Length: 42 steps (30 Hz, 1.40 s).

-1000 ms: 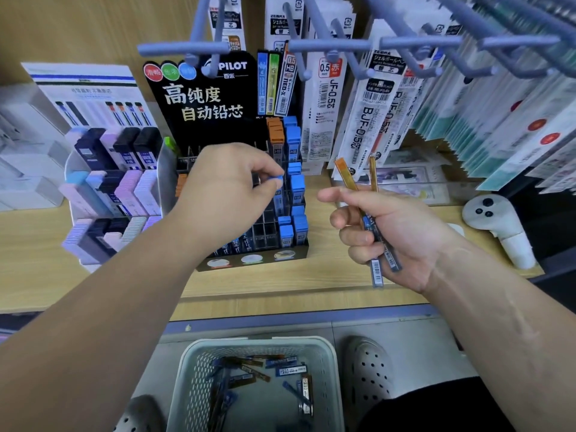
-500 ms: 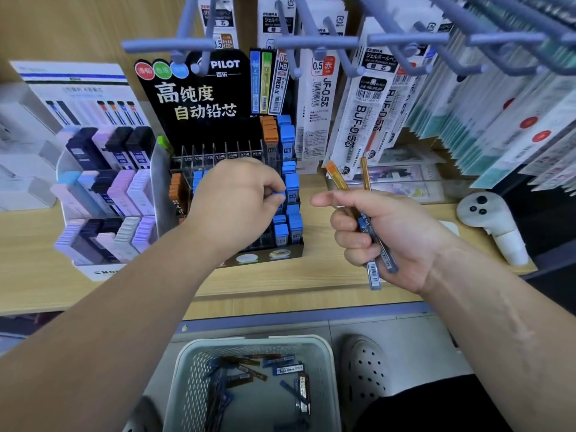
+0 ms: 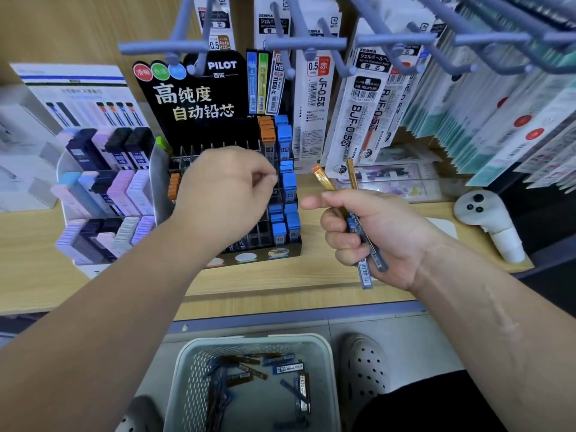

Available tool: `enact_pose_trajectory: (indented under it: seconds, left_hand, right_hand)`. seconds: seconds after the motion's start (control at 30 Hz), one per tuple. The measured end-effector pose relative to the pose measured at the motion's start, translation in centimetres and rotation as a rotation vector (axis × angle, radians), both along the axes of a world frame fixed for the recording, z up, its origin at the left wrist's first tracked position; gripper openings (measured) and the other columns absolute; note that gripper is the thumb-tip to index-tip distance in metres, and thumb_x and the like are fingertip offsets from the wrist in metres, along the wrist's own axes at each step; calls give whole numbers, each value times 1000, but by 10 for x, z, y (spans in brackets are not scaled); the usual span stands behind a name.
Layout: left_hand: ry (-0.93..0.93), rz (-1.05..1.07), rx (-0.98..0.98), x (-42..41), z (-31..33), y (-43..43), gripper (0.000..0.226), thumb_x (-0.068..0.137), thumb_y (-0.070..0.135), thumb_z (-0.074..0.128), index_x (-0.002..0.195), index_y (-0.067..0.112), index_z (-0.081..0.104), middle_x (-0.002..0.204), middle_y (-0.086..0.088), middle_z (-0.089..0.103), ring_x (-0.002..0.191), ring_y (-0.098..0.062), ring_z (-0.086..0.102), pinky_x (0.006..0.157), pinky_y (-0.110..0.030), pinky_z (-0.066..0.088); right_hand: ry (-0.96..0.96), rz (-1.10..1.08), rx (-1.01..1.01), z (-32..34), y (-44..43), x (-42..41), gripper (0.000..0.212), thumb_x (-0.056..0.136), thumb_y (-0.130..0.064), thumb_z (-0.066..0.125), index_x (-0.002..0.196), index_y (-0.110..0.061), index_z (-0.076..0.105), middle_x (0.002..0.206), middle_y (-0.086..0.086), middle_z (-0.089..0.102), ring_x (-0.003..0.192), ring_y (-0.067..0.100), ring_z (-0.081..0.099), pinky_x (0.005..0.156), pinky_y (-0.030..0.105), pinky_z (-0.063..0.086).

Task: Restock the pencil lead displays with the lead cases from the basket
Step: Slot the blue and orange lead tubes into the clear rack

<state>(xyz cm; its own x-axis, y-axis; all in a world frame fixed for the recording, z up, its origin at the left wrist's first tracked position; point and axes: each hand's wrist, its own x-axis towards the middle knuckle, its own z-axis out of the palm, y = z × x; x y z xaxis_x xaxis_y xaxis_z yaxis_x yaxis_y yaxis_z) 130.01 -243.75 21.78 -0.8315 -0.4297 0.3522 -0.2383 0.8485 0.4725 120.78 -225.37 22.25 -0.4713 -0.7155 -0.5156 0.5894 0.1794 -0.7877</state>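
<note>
Change: case gone from left hand (image 3: 224,194); judged seated in display (image 3: 193,101).
Left hand: curled; hold cannot be told.
Right hand (image 3: 383,232): lead cases (image 3: 364,269) gripped.

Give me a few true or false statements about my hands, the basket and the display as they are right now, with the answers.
1. The right hand grips several lead cases. True.
2. The basket is empty. False: loose cases lie in it.
3. The left hand is in front of the black Pilot display. True.
4. The white controller sits in the basket. False: it stands on the wooden shelf, off to the right.
</note>
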Motion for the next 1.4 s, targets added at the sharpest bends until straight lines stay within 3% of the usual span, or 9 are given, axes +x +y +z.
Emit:
enact_pose_trajectory:
  seconds: [0.13,0.23,0.6,0.77,0.87,0.93,1.17,1.33,1.4]
  left_hand:
    - [93,11,716,10,22,5,16,94,27,65,88,22,78,79,4,75,48,-3,48,51,-22,39]
    - [105,-39,892,25,27,7,10,92,14,68,87,14,77,75,-4,73,47,-11,41,44,-19,35]
    - [206,92,1015,75,29,-16,15,90,8,67,78,15,73,72,-5,71,46,-13,47,42,-23,35]
    - [365,237,998,91,34,-36,19,88,2,65,71,11,67,72,-16,64,42,-14,48,39,-22,33]
    - [401,236,1021,97,30,-33,18,89,1,65,73,9,68,72,-11,67,45,-14,52,40,-24,37]
    - [418,215,1030,97,27,-30,18,89,-1,63,75,8,68,68,-5,68,46,-14,54,41,-24,39]
    - [414,12,1170,96,25,-37,14,95,7,59,103,10,70,84,-6,71,54,-13,56,47,-23,42]
    - [405,-39,1164,100,22,-44,7,85,12,70,81,16,74,77,-7,71,52,-14,56,44,-22,42]
    - [373,55,1000,104,21,-50,8,81,10,77,76,12,71,68,-9,68,49,-15,57,43,-22,42]
  right_hand:
    - [15,75,-7,2,-9,11,23,102,-22,53,108,-9,72,63,-2,40,45,6,28,36,16,18]
    - [23,140,-11,2,-19,24,24,101,-23,56,110,-8,72,63,0,41,44,7,29,36,16,19]
    - [45,285,-48,9,-59,64,25,102,-28,57,107,-9,73,65,1,45,44,8,30,38,18,17]
    - [177,185,-45,12,-71,61,15,97,-19,65,105,-8,71,67,1,54,46,8,32,40,19,19]
    - [255,189,-24,12,-76,64,2,91,-15,72,91,-13,72,66,0,57,47,8,30,41,20,21]
    - [279,188,-6,10,-79,67,9,90,-14,73,82,-15,70,64,-1,54,47,8,29,41,20,21]
    - [-19,263,-96,12,-80,65,12,90,-18,67,82,-10,69,67,0,48,47,4,28,37,14,17]
    - [-30,362,-71,10,-79,68,15,90,-22,66,89,-8,69,68,1,49,46,4,28,36,14,17]
    - [23,271,-23,7,-79,65,16,94,-23,66,91,-7,69,66,0,49,47,5,27,36,15,18]
